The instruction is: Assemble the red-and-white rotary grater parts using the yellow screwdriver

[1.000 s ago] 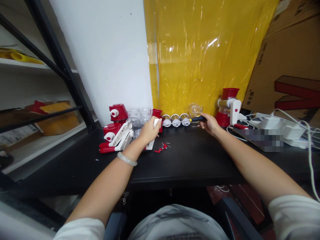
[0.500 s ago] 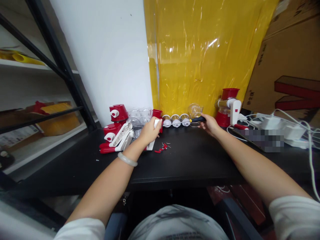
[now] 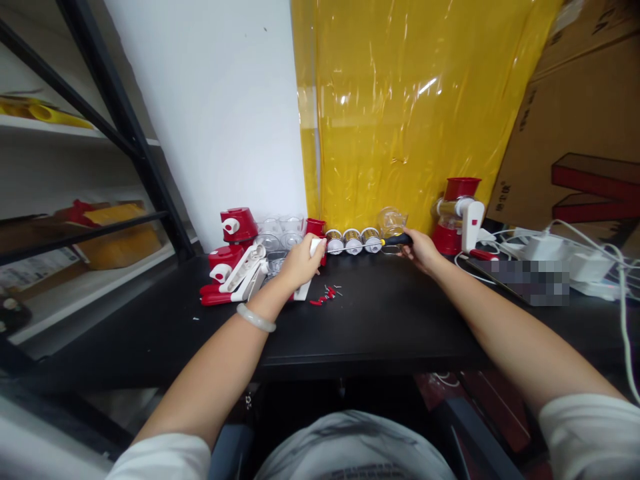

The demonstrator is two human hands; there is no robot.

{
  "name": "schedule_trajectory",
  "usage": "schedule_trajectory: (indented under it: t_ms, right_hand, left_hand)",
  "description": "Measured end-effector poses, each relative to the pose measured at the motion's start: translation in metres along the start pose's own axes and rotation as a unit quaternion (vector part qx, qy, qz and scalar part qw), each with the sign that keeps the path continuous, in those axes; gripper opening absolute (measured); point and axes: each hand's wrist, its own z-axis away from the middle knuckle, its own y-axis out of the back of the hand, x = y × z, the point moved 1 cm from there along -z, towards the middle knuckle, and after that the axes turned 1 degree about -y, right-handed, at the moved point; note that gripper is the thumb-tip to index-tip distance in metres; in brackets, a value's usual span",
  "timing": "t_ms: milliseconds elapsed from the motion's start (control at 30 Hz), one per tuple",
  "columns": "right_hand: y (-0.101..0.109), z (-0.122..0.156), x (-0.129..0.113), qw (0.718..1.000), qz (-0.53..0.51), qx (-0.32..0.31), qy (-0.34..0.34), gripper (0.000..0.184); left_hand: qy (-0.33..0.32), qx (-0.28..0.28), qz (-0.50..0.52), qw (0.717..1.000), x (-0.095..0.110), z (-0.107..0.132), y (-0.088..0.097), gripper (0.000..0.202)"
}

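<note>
Screwdriver, black handle, gripped by right hand | left hand closed around white-and-red part | loose screws on table between them

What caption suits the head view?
Left hand grips a white plastic part; right hand holds a black-handled screwdriver.

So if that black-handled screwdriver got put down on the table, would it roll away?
Probably a little. The screwdriver in the right hand has a rounded handle, and the black table looks smooth and flat, so a nudge could roll it. Its thin metal shaft looks stiff, not bendy. It seems light, since one hand holds it level.
</note>
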Motion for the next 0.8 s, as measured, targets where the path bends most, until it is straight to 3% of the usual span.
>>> schedule_trajectory:
  t_ms: [267,800]
  right_hand:
    - [0.0015,-0.0024,0.0012,0.999,0.040,0.018,-0.005,0.030]
    - [0.0022,0.0004,0.0005,0.998,0.059,0.014,-0.012,0.041]
  left_hand:
    - [-0.015,-0.033,0.021,0.999,0.0020,0.0012,-0.0007,0.036]
    - [-0.020,-0.001,0.009,1.000,0.0052,0.0017,0.0020,0.038]
